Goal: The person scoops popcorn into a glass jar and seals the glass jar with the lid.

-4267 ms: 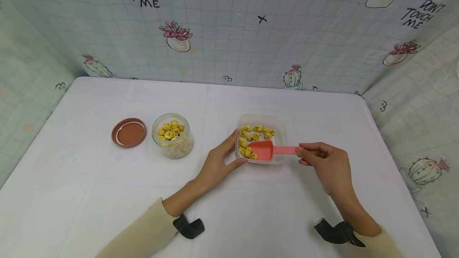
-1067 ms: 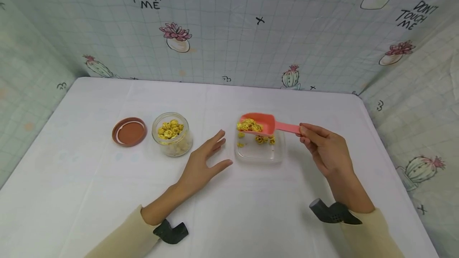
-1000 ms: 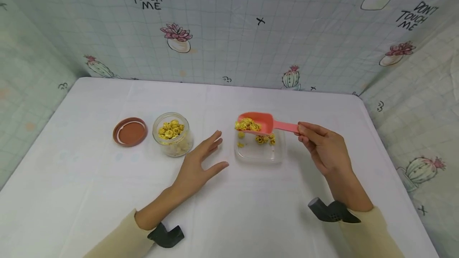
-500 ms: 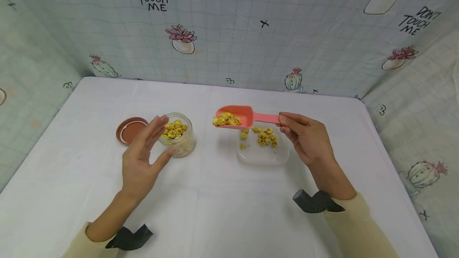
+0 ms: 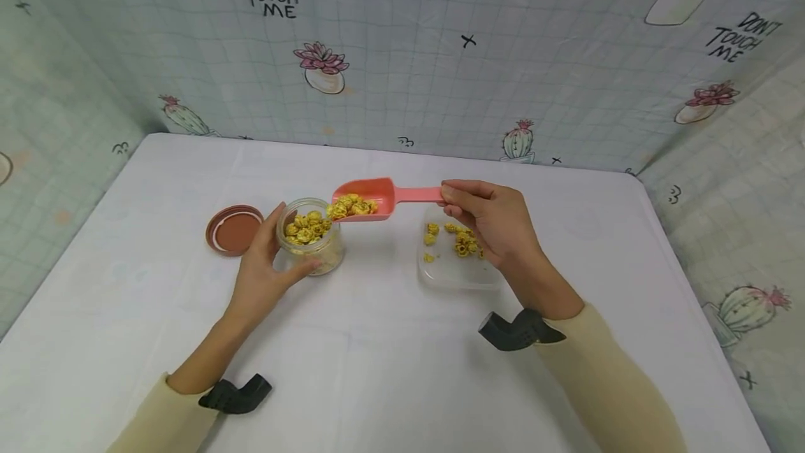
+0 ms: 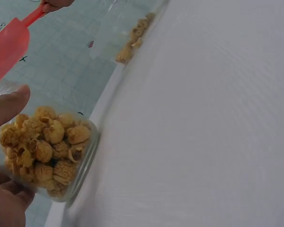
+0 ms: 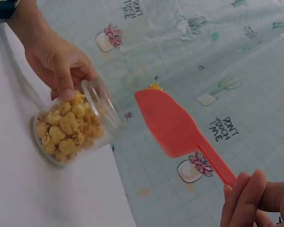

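My right hand [image 5: 493, 219] pinches the handle end of a coral-pink scoop [image 5: 380, 194]. Popcorn [image 5: 352, 207] fills the front of the scoop, whose lip overlaps the right rim of a glass jar [image 5: 327, 254] in the head view. Thumb and fingers of my left hand [image 5: 260, 278] hold that jar from its left and near sides. Yellow popcorn [image 6: 45, 142] nearly fills the jar, which stands upright on the table. In the right wrist view the scoop [image 7: 168, 123] shows its underside, held above the jar's mouth.
A shallow clear plastic container [image 5: 449, 278] with several popcorn pieces [image 5: 465, 242] sits right of the jar, partly hidden by my right hand. The brown jar lid [image 5: 235, 231] lies left of the jar. A printed curtain [image 5: 402, 54] stands behind the white table [image 5: 377, 369].
My right hand has scooped popcorn from the plastic container and carried it left to the jar. My left hand has let go of the container, moved left and taken hold of the jar.
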Demonstrator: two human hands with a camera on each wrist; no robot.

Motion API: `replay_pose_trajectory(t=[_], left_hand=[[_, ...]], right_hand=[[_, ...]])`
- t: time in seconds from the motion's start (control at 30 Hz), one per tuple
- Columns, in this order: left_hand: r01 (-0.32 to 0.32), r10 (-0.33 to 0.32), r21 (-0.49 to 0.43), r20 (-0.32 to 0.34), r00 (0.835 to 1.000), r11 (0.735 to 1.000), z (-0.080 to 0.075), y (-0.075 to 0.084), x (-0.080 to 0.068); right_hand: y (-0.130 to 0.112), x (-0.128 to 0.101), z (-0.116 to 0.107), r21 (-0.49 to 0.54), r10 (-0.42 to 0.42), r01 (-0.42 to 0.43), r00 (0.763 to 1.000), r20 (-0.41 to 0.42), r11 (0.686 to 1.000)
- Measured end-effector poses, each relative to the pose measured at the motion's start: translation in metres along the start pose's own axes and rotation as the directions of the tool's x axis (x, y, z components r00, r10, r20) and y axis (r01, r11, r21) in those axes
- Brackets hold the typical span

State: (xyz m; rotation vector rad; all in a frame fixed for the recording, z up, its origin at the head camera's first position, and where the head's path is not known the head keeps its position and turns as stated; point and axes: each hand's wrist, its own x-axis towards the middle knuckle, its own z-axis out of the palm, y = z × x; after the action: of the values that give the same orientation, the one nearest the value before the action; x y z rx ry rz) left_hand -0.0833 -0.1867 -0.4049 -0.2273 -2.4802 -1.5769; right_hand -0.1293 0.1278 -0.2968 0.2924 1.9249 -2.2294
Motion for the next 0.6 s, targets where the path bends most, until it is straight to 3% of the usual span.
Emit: replay_pose_trajectory(t=[0.27,0.6], left_hand=[[-0.010,0.010,-0.051,0.001,1.000,0.999,0.003,-0.003,0.001],[-0.012,0.012,-0.035,-0.005,1.000,0.999,-0.002,0.032,-0.002]], right_hand=[[-0.005,0.007,0.020,-0.110,-0.004,0.007,0.999,0.032,0.994],[-0.020,0.008,0.037,-0.213,-0.001,0.010,0.999,0.043,0.977]])
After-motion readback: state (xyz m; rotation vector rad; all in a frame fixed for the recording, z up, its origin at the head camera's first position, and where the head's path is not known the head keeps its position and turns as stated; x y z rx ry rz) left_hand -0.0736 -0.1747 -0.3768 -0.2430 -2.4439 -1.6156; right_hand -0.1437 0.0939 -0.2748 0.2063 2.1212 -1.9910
